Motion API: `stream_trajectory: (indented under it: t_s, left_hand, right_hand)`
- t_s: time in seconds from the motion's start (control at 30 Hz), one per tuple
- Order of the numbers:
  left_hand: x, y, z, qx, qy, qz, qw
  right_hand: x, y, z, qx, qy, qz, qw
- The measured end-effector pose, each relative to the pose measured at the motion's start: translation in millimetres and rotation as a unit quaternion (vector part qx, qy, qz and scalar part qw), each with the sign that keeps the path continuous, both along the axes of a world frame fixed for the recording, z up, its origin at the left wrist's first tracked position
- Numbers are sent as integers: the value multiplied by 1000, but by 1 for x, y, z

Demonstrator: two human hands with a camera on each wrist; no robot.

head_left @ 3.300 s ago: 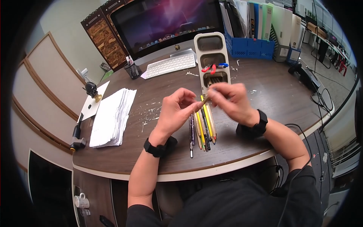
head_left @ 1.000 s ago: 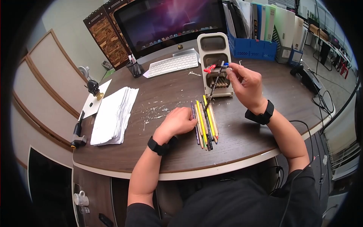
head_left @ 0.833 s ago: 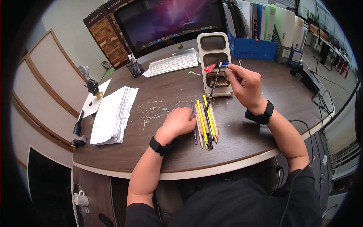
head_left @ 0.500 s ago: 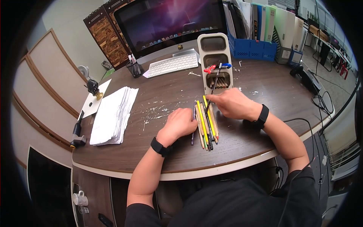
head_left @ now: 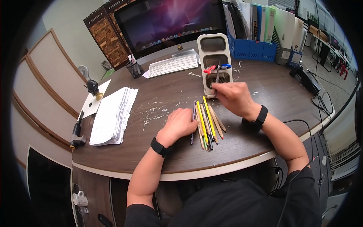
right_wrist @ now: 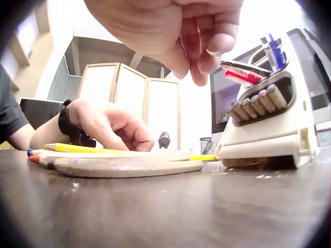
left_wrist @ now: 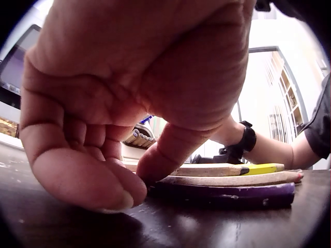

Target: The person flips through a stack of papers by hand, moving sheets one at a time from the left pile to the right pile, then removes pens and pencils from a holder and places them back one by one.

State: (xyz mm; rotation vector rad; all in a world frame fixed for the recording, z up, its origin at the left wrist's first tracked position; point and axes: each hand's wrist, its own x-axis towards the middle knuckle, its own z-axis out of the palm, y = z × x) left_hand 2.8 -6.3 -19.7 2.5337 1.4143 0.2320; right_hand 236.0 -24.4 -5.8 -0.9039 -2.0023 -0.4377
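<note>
Several yellow, tan and black pencils [head_left: 200,119] lie bunched on the desk, the right ones fanned out. My left hand [head_left: 179,123] rests on the desktop at their left, a fingertip touching the purple pencil [left_wrist: 243,195]; its other fingers bend loosely. Above the bunch, my right hand [head_left: 236,99] pinches a dark pen [head_left: 217,75] whose upper part lies across the middle of the cream organizer [head_left: 205,81]. In the right wrist view, my right hand [right_wrist: 191,39] partly hides this pen. Red [right_wrist: 243,76] and blue pens [right_wrist: 277,53] sit in the organizer, above short pencil stubs [right_wrist: 258,103].
Behind the organizer stand a monitor [head_left: 170,22], keyboard [head_left: 172,67] and blue crate of folders [head_left: 253,51]. A paper stack [head_left: 113,117] and mesh pen cup [head_left: 134,70] are at left, a phone [head_left: 306,79] at right. White scraps dot the desk.
My right hand has moved up from the pencils toward the organizer, and the dark pen's lower end has come up off the bunch. Pencils at the right have spread rightward. My left hand stays put.
</note>
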Motion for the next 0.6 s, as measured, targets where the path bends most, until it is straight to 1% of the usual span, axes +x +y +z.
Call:
stream_trajectory:
  t_s: [0.03, 0.1, 0.13, 0.3, 0.37, 0.4, 0.47, 0.5, 0.57, 0.6]
  left_hand:
    - [0, 0, 1, 0, 0, 1, 1000]
    - [0, -1, 1, 5, -4, -8, 1000]
    - [0, -2, 2, 5, -5, -6, 1000]
    - [1, -2, 0, 7, -10, 3, 1000]
    - [1, -2, 0, 7, -7, 1, 1000]
    - [1, -2, 0, 7, -3, -3, 1000]
    - [1, -1, -1, 6, -2, -4, 1000]
    - [1, -1, -1, 6, -2, -4, 1000]
    - [1, -2, 0, 5, -3, -3, 1000]
    - [1, -2, 1, 3, -5, -4, 1000]
  right_hand:
    - [1, 3, 3, 30, 38, -6, 999]
    - [7, 2, 12, 46, 88, -46, 994]
    - [9, 1, 16, 33, 109, -63, 991]
    - [14, 5, 24, 27, 103, -53, 993]
    - [13, 7, 23, 21, 91, -22, 995]
    - [13, 9, 21, 20, 91, -22, 995]
    - [12, 14, 20, -14, 117, -1, 993]
    - [12, 15, 21, -14, 117, -1, 993]
    - [11, 17, 23, -101, 158, 4, 982]
    - [10, 20, 25, -100, 158, 6, 982]
